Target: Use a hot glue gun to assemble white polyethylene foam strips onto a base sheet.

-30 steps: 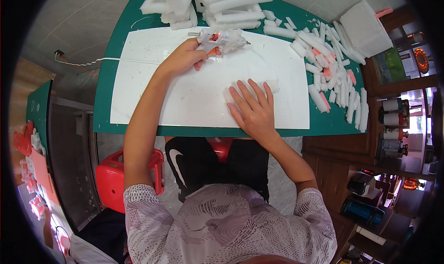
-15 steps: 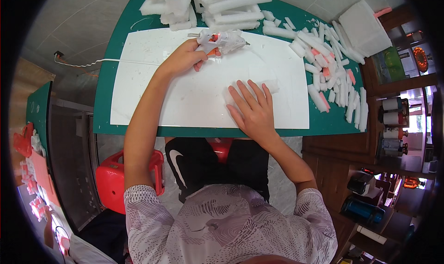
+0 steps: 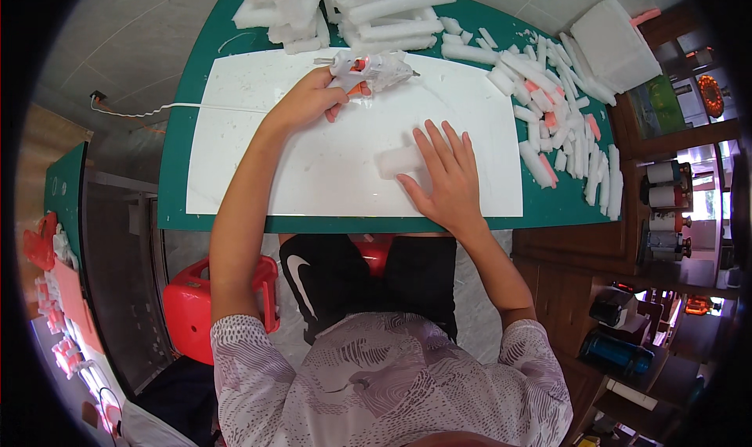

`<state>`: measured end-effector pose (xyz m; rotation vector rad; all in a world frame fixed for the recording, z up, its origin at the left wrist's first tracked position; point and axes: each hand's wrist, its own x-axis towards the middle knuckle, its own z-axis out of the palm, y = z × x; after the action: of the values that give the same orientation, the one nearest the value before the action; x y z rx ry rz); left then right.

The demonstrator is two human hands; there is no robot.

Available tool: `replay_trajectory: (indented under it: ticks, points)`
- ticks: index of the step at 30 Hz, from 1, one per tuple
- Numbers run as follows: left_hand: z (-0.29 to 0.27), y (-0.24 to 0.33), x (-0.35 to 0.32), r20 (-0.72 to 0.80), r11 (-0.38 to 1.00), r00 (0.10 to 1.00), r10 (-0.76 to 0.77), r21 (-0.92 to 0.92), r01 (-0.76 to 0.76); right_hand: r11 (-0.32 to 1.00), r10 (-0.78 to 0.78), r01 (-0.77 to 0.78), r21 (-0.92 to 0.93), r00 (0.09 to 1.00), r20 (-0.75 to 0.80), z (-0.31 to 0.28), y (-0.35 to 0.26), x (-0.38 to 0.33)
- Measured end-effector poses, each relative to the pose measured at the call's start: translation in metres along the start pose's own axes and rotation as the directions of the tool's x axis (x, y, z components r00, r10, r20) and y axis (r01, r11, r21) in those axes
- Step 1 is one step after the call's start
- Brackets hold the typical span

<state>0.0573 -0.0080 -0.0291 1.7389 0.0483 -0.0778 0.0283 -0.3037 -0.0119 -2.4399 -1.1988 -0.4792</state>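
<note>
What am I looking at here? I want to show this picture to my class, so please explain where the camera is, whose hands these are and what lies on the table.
There is no machine here, only a person at work. The camera sits on that person's head and looks down, so the arms come in from below; its wide lens bends straight edges. The left hand holds a glue gun, whose cord trails off to the left. The right hand lies flat, pressing a small foam block onto a white sheet. The sheet lies on a green table. Cut foam strips are scattered to the right, and more foam is stacked in a pile at the far edge. A red stool shows below.
</note>
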Motion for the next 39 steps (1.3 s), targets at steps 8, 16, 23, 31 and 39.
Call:
replay_trajectory:
  ticks: [8, 16, 23, 31, 39]
  points:
    - [0.001, 0.004, -0.003, -0.019, 0.999, 0.999, -0.036, 0.03, 0.037, 1.0, -0.008, 0.008, -0.005, 1.0, 0.007, 0.006, 0.002, -0.003]
    - [0.004, 0.015, -0.009, -0.029, 0.999, 0.999, -0.031, 0.029, 0.032, 1.0, 0.003, -0.003, -0.005, 1.0, 0.008, 0.006, 0.003, -0.003]
    - [0.005, 0.012, -0.007, -0.046, 0.999, 0.998, -0.043, 0.018, 0.044, 1.0, -0.002, 0.002, -0.001, 1.0, 0.008, 0.006, 0.003, -0.004]
    - [0.007, 0.022, -0.011, -0.027, 0.998, 0.998, -0.057, 0.006, 0.057, 1.0, -0.001, 0.001, -0.002, 1.0, 0.004, 0.005, 0.003, -0.003]
    - [0.001, 0.004, -0.003, -0.029, 0.999, 0.999, -0.037, -0.026, 0.036, 1.0, -0.004, 0.004, 0.011, 1.0, -0.007, 0.006, 0.001, -0.002]
